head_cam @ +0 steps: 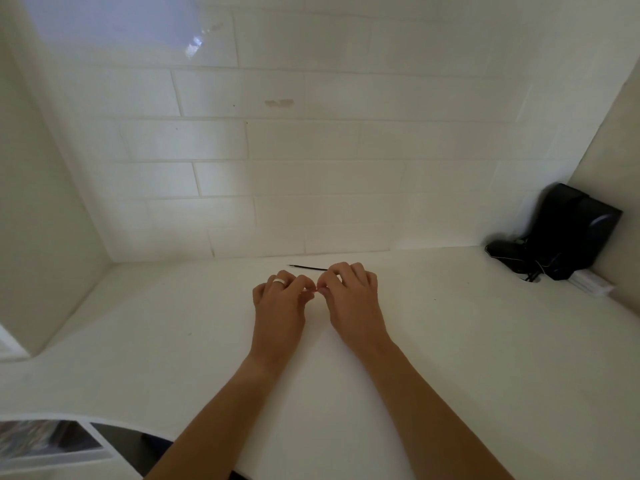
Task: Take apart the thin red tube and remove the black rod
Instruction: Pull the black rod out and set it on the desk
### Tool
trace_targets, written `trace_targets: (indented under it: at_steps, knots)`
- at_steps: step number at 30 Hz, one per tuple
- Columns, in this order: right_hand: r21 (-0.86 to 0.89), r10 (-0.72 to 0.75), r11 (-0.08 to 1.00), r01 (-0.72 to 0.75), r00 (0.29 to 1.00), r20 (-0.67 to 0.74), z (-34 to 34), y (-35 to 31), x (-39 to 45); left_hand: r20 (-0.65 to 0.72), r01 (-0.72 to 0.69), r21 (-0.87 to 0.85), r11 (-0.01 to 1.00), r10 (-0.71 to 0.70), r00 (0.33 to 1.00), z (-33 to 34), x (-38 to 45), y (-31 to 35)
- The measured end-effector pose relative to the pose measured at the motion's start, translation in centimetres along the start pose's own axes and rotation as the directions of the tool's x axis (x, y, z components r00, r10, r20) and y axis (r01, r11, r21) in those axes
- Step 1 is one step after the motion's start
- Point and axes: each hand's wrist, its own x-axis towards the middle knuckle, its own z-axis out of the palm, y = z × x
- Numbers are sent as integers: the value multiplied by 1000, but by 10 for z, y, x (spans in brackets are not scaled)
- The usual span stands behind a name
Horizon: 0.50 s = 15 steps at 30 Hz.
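Both hands meet over the middle of the white counter. My left hand [282,299], with a ring on one finger, and my right hand [349,296] pinch the two ends of a thin red tube [312,290]; only a short red sliver shows between the fingertips. A thin black rod [306,268] lies flat on the counter just behind the hands, near the wall. Its right end is hidden behind my right hand's fingers.
A white tiled wall [311,168] rises right behind the counter [450,341]. A black device with cables [561,233] sits in the back right corner. A white side wall stands at the left. The counter's front edge curves at the lower left.
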Motion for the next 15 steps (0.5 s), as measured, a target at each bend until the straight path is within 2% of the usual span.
trace_targets:
  at_steps: [2,6,10,12,15]
  knots:
    - [43,-41,998,42,999,-14,-3,-5,1,-7,-3,-7,1000,3,1000,-1,0,0]
    - [75,104,992,-99,992,-69,-12,-9,2,-27,15,-11,1000,-15,1000,-1,2,0]
    - [57,183,982,-180,982,-47,-10,-5,-1,-40,30,-6,1000,-30,999,-1,2,1]
    - [68,162,985,-161,986,-22,-7,-5,-2,-35,29,-17,999,-30,999,-1,2,0]
    - [203,74,976,-74,997,8,-6,-8,-2,-24,11,-29,1000,-12,1000,-1,2,1]
